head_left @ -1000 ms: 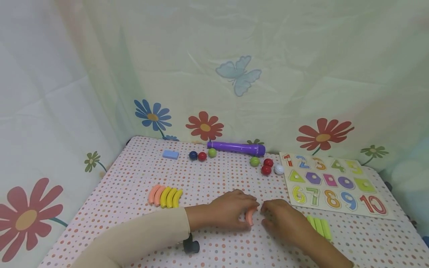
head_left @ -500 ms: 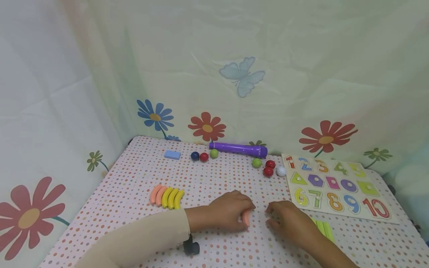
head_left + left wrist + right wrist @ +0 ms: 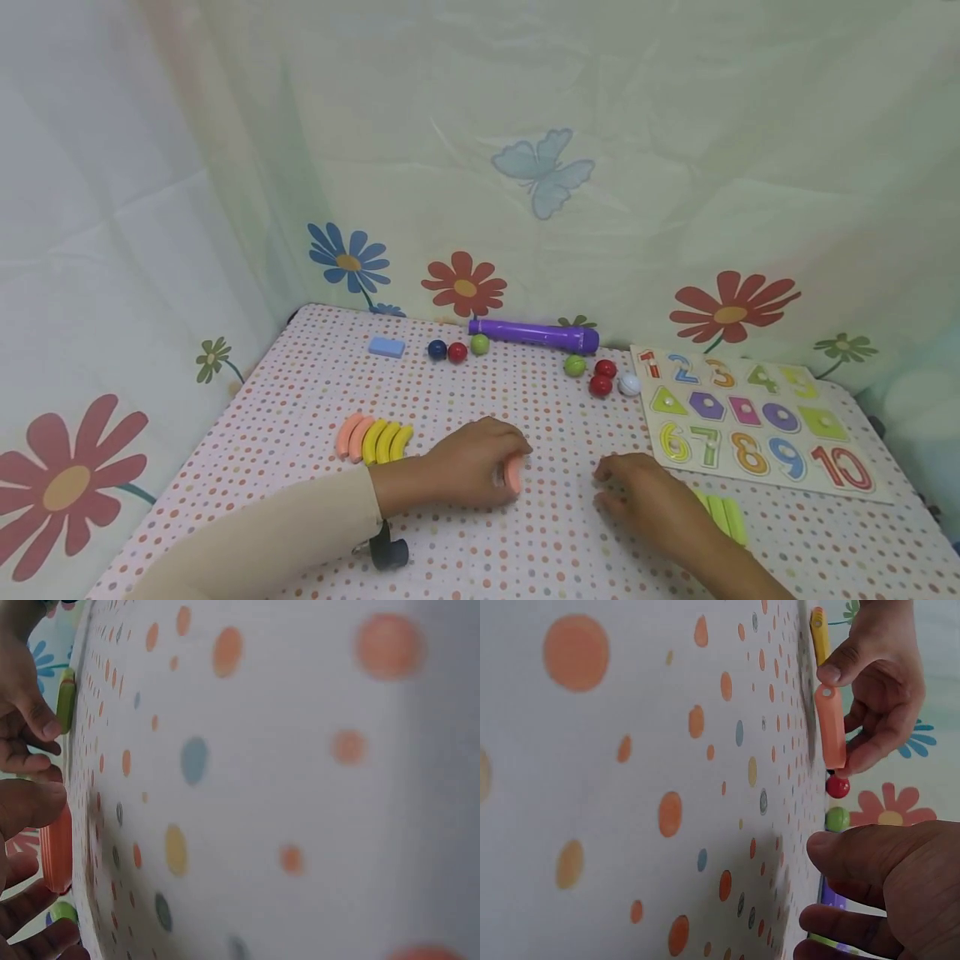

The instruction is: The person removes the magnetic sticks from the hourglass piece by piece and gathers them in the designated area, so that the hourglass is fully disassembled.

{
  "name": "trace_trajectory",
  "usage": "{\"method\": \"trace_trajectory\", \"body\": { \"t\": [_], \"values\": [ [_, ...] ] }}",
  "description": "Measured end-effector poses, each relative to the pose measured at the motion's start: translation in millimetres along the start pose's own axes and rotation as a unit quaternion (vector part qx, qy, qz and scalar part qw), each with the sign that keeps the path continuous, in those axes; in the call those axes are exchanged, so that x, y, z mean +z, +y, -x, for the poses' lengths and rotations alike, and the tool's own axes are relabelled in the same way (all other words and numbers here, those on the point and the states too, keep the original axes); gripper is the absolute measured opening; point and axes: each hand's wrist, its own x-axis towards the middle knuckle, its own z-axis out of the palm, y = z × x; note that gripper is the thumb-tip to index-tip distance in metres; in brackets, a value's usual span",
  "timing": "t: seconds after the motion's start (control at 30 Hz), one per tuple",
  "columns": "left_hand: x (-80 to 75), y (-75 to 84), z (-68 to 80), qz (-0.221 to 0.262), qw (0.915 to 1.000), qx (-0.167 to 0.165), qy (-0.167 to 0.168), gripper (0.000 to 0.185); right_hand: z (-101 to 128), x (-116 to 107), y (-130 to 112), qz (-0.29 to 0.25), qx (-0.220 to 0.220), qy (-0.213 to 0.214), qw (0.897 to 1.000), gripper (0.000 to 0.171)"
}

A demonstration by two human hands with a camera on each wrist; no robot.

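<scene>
My left hand [image 3: 468, 463] pinches a curved salmon-pink piece [image 3: 513, 473] between thumb and fingers. In the right wrist view the same pink piece [image 3: 830, 727] stands on end in the grip, with a small hole near one tip. My right hand [image 3: 656, 504] holds nothing; its fingers are relaxed and apart, close over the dotted tablecloth. To the left lie two pink curved pieces [image 3: 356, 437] and three yellow curved pieces [image 3: 386, 442], side by side in a row. Beside my right hand are several lime-green pieces [image 3: 724, 518], partly hidden by it.
At the back are a blue block [image 3: 386, 347], a purple toy microphone [image 3: 534, 334], a dark blue ball [image 3: 437, 350], red balls [image 3: 601, 385], green balls [image 3: 575, 365] and a white ball [image 3: 629, 384]. A number puzzle board [image 3: 765, 421] lies at the right.
My left hand has moved left with the pink piece, away from my right hand. The right hand has drawn slightly right and then stayed almost still.
</scene>
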Motion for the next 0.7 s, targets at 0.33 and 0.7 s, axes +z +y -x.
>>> {"method": "trace_trajectory", "body": {
  "t": [0.33,0.7],
  "values": [
    [-12.7,-21.4,29.0,0.029,0.9986,-0.043,0.012,0.054,3.8,4.4,-0.2,0.005,-0.013,0.015,1.0,0.024],
    [-24.4,-42.4,57.3,0.009,0.9969,-0.071,0.032,0.056,5.9,5.8,2.1,0.004,-0.024,0.025,0.999,0.023]
  ]
}}
